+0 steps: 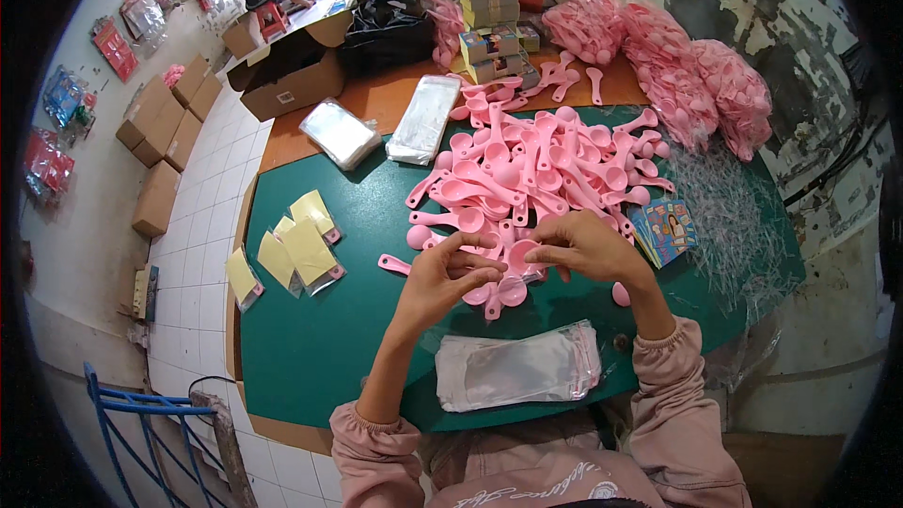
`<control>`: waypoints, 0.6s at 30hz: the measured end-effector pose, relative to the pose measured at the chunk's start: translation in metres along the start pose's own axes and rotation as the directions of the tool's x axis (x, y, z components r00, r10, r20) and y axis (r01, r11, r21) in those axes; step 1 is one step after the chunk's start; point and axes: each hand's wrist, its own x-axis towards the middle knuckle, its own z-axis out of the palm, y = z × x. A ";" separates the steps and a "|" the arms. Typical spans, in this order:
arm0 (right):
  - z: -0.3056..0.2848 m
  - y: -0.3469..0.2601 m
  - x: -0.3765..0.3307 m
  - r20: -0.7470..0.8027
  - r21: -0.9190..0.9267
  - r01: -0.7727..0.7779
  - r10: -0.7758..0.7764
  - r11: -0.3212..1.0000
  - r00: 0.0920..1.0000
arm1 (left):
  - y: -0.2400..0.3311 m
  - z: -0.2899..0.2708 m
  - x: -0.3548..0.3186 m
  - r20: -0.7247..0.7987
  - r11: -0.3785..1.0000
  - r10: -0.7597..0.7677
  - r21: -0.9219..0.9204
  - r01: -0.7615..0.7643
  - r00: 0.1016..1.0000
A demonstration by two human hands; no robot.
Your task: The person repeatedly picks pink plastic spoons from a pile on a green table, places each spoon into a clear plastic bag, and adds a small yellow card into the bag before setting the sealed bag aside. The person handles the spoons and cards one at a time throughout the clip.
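I see both hands working at the near edge of the pink spoon pile (pixel 536 179), centre of the green bench (pixel 310 339). Left hand (pixel 447 273) has fingers curled, pinching what looks like a thin clear sleeve at its top edge; the film is hard to make out. Right hand (pixel 588 246) is pinched on a pink spoon (pixel 520 259), bowl end toward the left hand, so the two meet just over the pile's near fringe. My read is that the hands stay close together so the spoon lines up with the sleeve mouth.

Stack of empty clear bags (pixel 517 367) lies flat just near of the hands, between the forearms, within short reach. Small printed cards (pixel 663 229) sit fanned just right of the right hand. Finished packs with yellow cards (pixel 301 245) are laid out to the left, well apart from the loose pile, likely to keep done work separate. One loose spoon (pixel 395 264) lies between those packs and the left hand.

Far right: bulk bags of pink spoons (pixel 687 75). Far centre: stacked small boxes (pixel 494 28) and two flat bundles of clear film (pixel 423 118). Open cardboard carton (pixel 292 71) far left.
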 end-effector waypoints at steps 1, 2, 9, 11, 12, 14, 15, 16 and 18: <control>0.000 0.000 0.001 0.016 -0.037 0.046 -0.045 0.998 0.999 | -0.001 0.000 0.000 0.000 0.999 0.008 0.040 -0.008 1.000; 0.002 -0.001 0.002 0.019 -0.037 0.047 -0.046 0.998 0.999 | -0.003 0.000 0.000 -0.003 0.999 0.008 0.039 -0.008 1.000; 0.020 0.004 0.000 -0.109 -0.559 0.144 -0.245 0.817 0.963 | -0.006 0.003 0.000 0.098 0.994 -0.091 0.070 0.084 0.991; 0.024 0.004 0.000 -0.153 -0.647 0.099 -0.255 0.756 0.955 | -0.009 0.003 0.001 0.076 0.992 -0.110 0.067 0.105 0.991; 0.025 0.003 0.000 -0.110 -0.655 0.102 -0.228 0.749 0.967 | -0.013 0.003 0.001 0.060 0.993 -0.101 0.064 0.097 0.993; 0.025 0.002 -0.001 -0.069 -0.663 0.104 -0.199 0.741 0.978 | -0.019 0.001 0.002 0.045 0.994 -0.092 0.061 0.089 0.995; 0.022 0.003 -0.001 -0.051 -0.583 0.137 -0.204 0.801 0.978 | -0.022 -0.001 0.003 0.032 0.997 -0.060 0.060 0.058 0.998; 0.019 0.004 -0.003 -0.035 -0.497 0.165 -0.209 0.852 0.977 | -0.022 -0.001 0.003 0.021 0.998 -0.028 0.058 0.027 0.999; 0.007 0.018 -0.004 -0.107 -0.336 0.259 -0.310 0.906 0.945 | -0.012 -0.003 0.000 -0.039 0.996 -0.053 0.066 0.056 0.998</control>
